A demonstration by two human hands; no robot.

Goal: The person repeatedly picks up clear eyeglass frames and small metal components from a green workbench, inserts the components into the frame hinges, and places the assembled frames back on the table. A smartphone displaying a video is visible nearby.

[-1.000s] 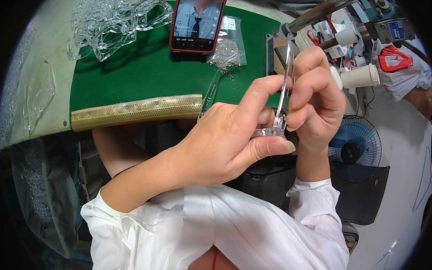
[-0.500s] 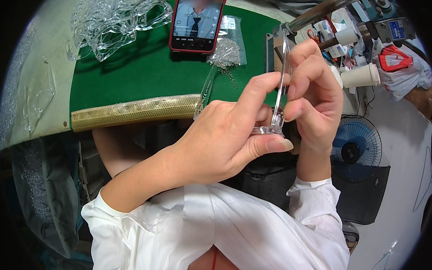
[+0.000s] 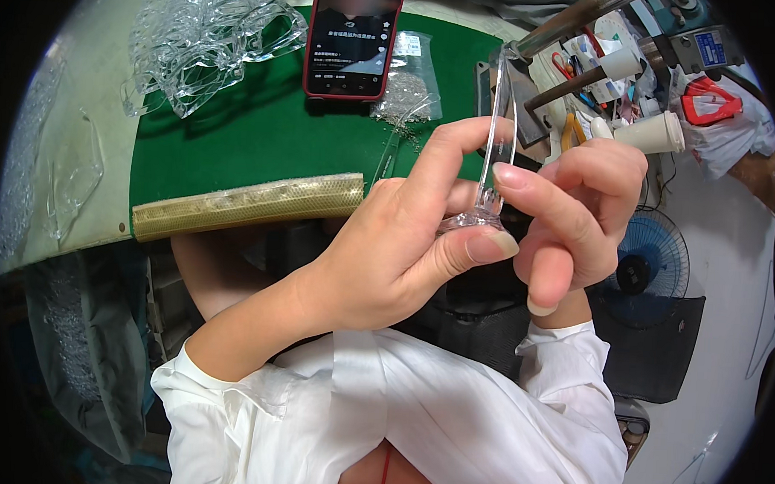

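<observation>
left hand (image 3: 387, 250) pinches clear plastic piece (image 3: 493, 152) | right hand (image 3: 576, 214) fingers curled, seemingly touching it

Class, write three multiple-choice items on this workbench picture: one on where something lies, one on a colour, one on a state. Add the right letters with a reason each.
1. Where does the phone lie?
A. on the green mat
B. on the floor
C. in the person's lap

2. What colour are the person's sleeves?
A. black
B. white
C. red

3. How is the clear plastic piece held?
A. lying flat on the mat
B. hanging from a hook
C. roughly upright, pinched between both hands

Answers: 1 A, the phone rests at the mat's far edge beside a small clear bag. 2 B, both forearms come out of white cloth. 3 C, the left hand and right hand grip its lower end while it stands up.
</observation>
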